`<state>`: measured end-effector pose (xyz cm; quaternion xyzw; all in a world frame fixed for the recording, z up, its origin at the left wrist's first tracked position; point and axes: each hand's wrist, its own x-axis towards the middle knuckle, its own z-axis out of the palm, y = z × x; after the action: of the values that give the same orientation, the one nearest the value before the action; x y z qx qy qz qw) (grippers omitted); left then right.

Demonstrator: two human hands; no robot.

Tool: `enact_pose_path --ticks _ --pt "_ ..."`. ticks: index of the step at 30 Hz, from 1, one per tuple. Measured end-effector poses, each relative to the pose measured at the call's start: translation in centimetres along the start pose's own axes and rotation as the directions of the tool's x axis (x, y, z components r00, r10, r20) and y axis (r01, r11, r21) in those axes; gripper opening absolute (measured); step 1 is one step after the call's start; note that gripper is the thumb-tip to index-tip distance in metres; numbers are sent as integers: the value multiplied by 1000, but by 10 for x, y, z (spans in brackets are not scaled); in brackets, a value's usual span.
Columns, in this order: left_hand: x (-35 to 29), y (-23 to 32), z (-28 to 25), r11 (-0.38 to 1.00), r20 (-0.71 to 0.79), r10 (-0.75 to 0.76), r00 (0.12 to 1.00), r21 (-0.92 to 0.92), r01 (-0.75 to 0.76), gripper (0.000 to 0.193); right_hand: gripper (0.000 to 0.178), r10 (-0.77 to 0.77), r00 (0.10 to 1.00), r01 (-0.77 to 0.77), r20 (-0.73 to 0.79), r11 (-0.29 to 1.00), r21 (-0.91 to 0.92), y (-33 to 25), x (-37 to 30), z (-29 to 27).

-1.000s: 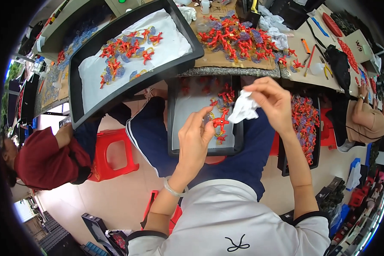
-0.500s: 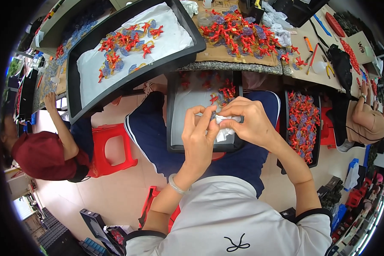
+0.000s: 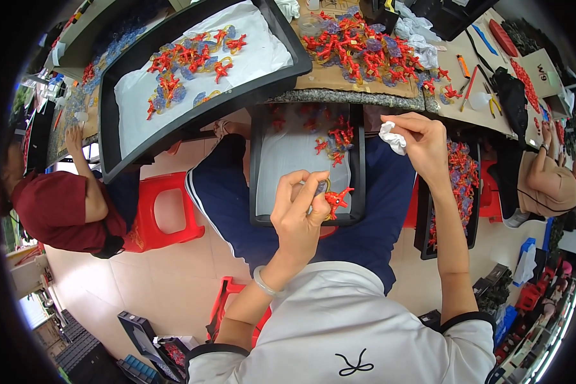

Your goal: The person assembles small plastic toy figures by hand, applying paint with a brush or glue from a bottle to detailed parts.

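Pinched between the fingers of my left hand (image 3: 297, 208) is a small red figurine (image 3: 337, 200) with yellow and clear blue parts, held over the tray in my lap. My right hand (image 3: 422, 142) is raised to the right, near the bench edge, closed on a crumpled white cloth (image 3: 393, 137). Below both hands the black lap tray (image 3: 255, 192), lined with white sheet, carries several more red figurines (image 3: 336, 142) at its far right. The fingers hide part of the held figurine.
A large black tray (image 3: 205, 112) with figurines overhangs the bench at left. A figurine heap (image 3: 365, 51) covers the bench middle, with tools (image 3: 470, 86) to its right. Another full tray (image 3: 457, 185) stands at my right. People sit on both sides, one beside a red stool (image 3: 169, 208).
My right hand has pulled away from the left, up and to the right, taking the white cloth along. The figurine in my left hand now shows, no longer covered.
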<state>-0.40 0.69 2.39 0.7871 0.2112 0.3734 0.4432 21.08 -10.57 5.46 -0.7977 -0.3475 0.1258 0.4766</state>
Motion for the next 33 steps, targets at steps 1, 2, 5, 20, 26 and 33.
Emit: enact_pose_path --ticks 1,2,5,20,26,33 --pt "0 0 0 1000 1 -1 1000 -1 1 28 21 1 1000 -1 0 1000 -1 -1 -3 2" --pt "0 1 1 1000 -8 -19 1000 -8 19 27 21 31 999 -32 10 991 126 -3 -7 6" --pt "0 1 1 999 -12 -41 999 -15 41 26 19 140 986 -161 88 937 311 -14 -17 14" --pt "1 -1 3 991 -13 115 993 65 -114 32 9 -289 890 358 351 922 -148 -58 -46 37" --pt "7 2 -8 979 92 -146 985 -132 158 24 16 -373 925 320 -67 863 -391 -34 -18 25" --pt "11 -24 -13 -330 797 -387 463 -589 737 32 35 -100 994 98 38 994 45 -48 -22 15"
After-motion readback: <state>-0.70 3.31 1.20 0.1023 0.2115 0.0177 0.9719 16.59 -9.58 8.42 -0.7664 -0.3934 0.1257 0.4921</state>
